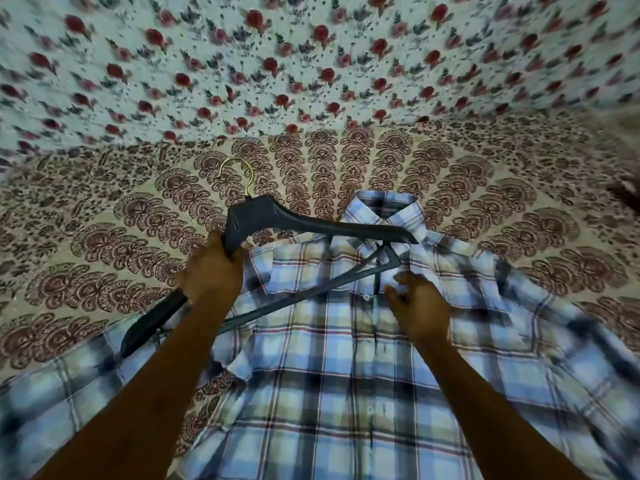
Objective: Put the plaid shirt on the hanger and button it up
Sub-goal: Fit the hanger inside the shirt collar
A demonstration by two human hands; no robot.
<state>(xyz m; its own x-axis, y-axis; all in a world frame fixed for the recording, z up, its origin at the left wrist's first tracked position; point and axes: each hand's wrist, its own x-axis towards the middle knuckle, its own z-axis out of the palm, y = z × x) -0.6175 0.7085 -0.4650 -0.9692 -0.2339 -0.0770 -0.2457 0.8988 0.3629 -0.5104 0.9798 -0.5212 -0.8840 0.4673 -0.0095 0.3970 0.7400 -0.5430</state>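
A blue, white and tan plaid shirt (332, 368) lies flat and front up on the bed, collar (384, 209) at the far end, sleeves spread to both sides. My left hand (211, 271) grips a black plastic hanger (311, 225) near its middle and holds it tilted above the shirt's left shoulder; its gold hook (239, 174) points away from me. One end of the hanger reaches over the collar opening. My right hand (420, 306) rests on the shirt's button placket just below the collar, fingers curled on the fabric; the frame is blurred there.
The shirt lies on a bedspread with a brown paisley border (450, 161). Farther back the spread is white with red roses (311, 64). Something dark shows at the right edge (627, 199).
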